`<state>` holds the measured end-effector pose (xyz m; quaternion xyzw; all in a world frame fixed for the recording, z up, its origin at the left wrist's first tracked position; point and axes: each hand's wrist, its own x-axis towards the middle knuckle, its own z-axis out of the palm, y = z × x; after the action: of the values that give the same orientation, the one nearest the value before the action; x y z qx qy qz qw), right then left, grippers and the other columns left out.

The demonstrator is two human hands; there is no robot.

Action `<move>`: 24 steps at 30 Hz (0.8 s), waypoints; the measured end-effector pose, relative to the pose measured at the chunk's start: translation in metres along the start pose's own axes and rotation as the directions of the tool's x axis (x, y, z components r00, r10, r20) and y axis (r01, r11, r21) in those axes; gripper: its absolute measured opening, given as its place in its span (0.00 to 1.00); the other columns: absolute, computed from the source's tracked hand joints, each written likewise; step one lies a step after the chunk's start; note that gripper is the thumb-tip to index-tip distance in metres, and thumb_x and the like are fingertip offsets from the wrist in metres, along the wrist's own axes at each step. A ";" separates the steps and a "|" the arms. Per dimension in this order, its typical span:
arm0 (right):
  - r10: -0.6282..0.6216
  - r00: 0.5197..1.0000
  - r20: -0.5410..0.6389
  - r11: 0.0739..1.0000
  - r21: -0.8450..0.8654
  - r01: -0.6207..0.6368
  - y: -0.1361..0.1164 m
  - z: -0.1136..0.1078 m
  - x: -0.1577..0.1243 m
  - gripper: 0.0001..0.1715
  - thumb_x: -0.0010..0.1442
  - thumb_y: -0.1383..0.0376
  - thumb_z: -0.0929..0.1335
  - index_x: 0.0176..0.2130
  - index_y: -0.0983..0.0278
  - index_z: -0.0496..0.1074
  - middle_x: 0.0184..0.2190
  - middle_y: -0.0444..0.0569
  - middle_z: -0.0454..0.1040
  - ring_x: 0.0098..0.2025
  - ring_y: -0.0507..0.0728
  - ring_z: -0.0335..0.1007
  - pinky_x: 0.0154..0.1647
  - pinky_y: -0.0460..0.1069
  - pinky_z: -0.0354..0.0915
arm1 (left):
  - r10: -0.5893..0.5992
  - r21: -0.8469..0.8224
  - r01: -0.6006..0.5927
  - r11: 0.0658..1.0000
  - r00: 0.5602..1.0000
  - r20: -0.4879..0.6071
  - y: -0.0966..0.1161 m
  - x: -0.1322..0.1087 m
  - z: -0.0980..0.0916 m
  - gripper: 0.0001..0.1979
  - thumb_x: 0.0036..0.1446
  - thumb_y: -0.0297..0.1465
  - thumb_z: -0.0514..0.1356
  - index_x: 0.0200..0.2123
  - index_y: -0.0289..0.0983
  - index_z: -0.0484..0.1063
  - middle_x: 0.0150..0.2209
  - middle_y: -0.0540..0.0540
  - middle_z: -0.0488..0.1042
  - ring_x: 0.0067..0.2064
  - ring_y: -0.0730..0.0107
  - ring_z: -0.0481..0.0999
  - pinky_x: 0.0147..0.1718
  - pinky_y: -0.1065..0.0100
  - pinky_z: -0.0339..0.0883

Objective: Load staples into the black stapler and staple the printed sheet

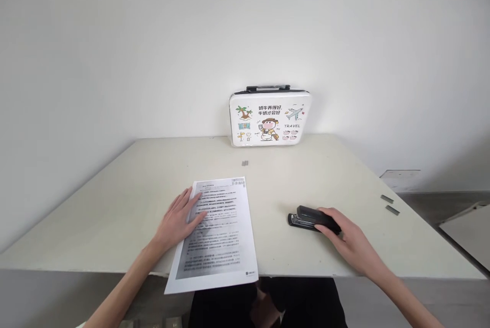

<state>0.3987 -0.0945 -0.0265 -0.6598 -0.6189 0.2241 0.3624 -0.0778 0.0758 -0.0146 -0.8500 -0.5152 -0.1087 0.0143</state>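
Note:
My left hand (176, 220) lies with its fingers spread over the left edge of a printed paper sheet (218, 236), thumb and forefinger on the print. The sheet's lower end juts past the table's front edge. To the right, my right hand (346, 236) is closed around the rear end of a black stapler (312, 218), which is on the table and points left. Its front end shows a gap between the upper arm and the base. A wide strip of table separates stapler and sheet.
A white case (270, 118) with cartoon prints stands against the wall at the back of the pale table (126, 200). Small staple strips (245, 163) lie before it. Two more staple strips (389, 204) are near the right edge.

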 end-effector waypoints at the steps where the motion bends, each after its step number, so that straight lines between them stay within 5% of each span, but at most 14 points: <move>1: 0.004 1.000 -0.013 1.000 0.010 -0.004 0.000 0.001 0.000 0.22 0.72 0.46 0.63 0.57 0.53 0.69 0.56 0.52 0.77 0.48 0.63 0.77 0.30 0.50 0.74 | 0.000 0.001 0.000 1.000 1.000 0.002 0.000 0.000 0.000 0.36 0.70 0.55 0.52 0.74 0.46 0.59 0.76 0.45 0.50 0.75 0.47 0.54 0.71 0.45 0.54; 4: 0.028 0.999 -0.037 0.999 0.038 -0.027 0.001 0.003 0.000 0.24 0.71 0.45 0.64 0.59 0.53 0.70 0.58 0.51 0.76 0.52 0.63 0.77 0.35 0.51 0.76 | -0.004 -0.004 0.004 1.000 1.000 0.012 -0.001 0.000 -0.001 0.35 0.70 0.54 0.52 0.73 0.46 0.59 0.76 0.45 0.50 0.75 0.47 0.53 0.71 0.44 0.53; 10: 0.169 0.979 -0.111 0.968 0.207 -0.143 0.011 -0.001 -0.002 0.28 0.74 0.45 0.57 0.60 0.54 0.71 0.61 0.51 0.76 0.63 0.63 0.72 0.63 0.59 0.70 | -0.028 -0.037 0.028 0.999 1.000 -0.001 0.000 0.001 -0.007 0.34 0.70 0.53 0.53 0.72 0.46 0.62 0.75 0.44 0.54 0.74 0.46 0.56 0.70 0.43 0.57; 17: 0.241 0.957 -0.158 0.937 0.293 -0.188 0.011 -0.005 0.001 0.26 0.74 0.45 0.58 0.61 0.54 0.68 0.58 0.50 0.79 0.58 0.61 0.76 0.59 0.57 0.72 | -0.055 -0.092 0.049 0.995 0.997 -0.061 0.003 0.011 -0.018 0.31 0.68 0.53 0.56 0.67 0.43 0.70 0.71 0.41 0.65 0.68 0.44 0.69 0.64 0.43 0.67; 24: 0.210 0.962 -0.173 0.949 0.272 -0.158 0.014 -0.004 0.004 0.25 0.74 0.46 0.59 0.59 0.54 0.71 0.54 0.50 0.81 0.55 0.60 0.79 0.54 0.54 0.76 | 0.135 -0.171 -0.186 0.967 0.953 -0.273 0.030 0.047 -0.030 0.16 0.70 0.44 0.57 0.52 0.44 0.78 0.58 0.42 0.78 0.63 0.52 0.74 0.61 0.50 0.70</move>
<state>0.4116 -0.0907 -0.0342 -0.6818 -0.4808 0.2677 0.4820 -0.0357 0.0992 0.0267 -0.8650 -0.4245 -0.2673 0.0069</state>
